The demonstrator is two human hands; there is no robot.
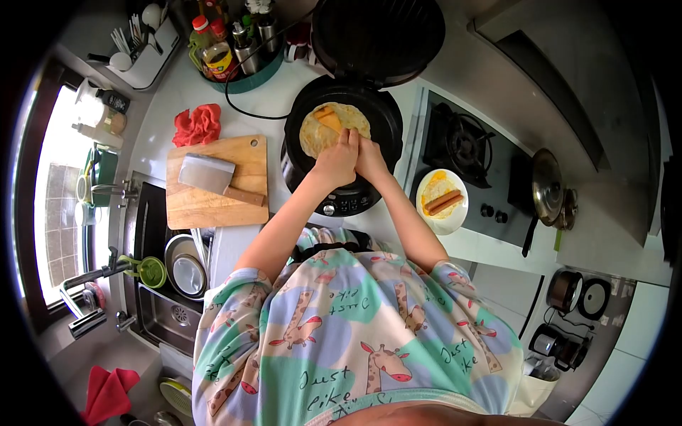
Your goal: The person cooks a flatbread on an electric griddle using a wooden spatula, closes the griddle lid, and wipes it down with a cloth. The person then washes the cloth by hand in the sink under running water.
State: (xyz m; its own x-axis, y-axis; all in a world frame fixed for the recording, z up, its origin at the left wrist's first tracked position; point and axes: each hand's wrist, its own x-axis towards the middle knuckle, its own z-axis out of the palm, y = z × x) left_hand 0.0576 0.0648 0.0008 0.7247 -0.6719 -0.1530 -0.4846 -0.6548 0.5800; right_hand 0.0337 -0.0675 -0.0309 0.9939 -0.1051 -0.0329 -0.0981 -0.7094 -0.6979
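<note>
Fingers bunched, the left hand [337, 160] and right hand [370, 160] met over the near edge of a pancake [354, 121] in an open griddle [388, 122]; whether they pinched anything could not be told. Topping looked part done: orange slices [329, 121] lay just beyond the left hand, while sausages [443, 203] and egg [433, 186] remained plated [446, 228] right of the right hand.

From my remote station I'm seeing the flatbread [310, 136] showing a mottled, uneven surface against the smooth, dark griddle [387, 121]. The cutting board [241, 156] is looking like smooth wood; the cleaver [206, 172] is pairing dull metal with a wooden handle [245, 197]. The red cloth [197, 124] is creasing matt, the plate [444, 228] is looking smooth and glossy, and the metal sink [158, 307] is gleaming softly.
</note>
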